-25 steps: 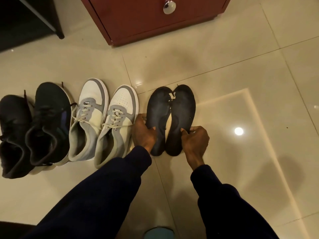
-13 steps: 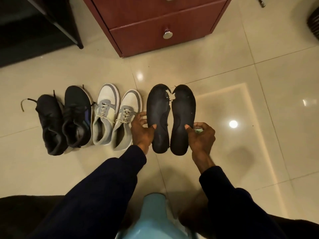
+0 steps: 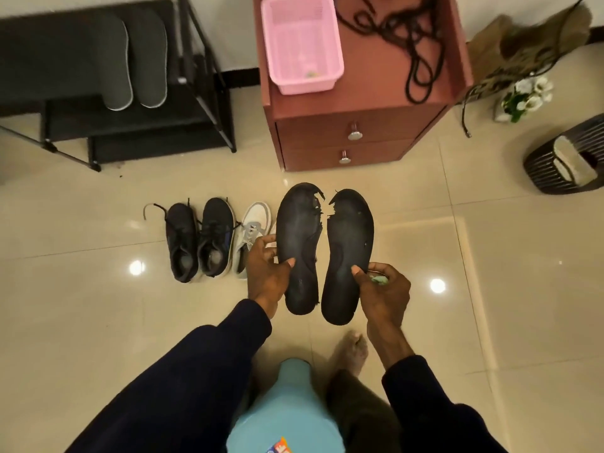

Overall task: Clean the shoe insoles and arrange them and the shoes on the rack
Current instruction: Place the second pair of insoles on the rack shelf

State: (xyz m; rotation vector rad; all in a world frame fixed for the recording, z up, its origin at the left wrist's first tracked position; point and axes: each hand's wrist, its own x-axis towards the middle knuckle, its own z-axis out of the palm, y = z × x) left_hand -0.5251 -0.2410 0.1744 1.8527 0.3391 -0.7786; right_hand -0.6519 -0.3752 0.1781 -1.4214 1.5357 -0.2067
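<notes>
Black and torn: gripping left insole [image 3: 299, 243] in left hand [image 3: 266, 276], right insole [image 3: 348, 246] in right hand [image 3: 384, 289], fingers [image 3: 262, 243] curled; carry flat to rack [image 3: 58, 50] at ten o'clock.

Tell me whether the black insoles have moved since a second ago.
Yes. The black insoles rose toward the camera: once beside the white shoes, they now cover one.

Glossy tiled floor [image 3: 490, 256]; matt black insoles [image 3: 299, 250], torn edges; pink plastic basket [image 3: 302, 44]; shiny metal knobs [image 3: 354, 135]
</notes>
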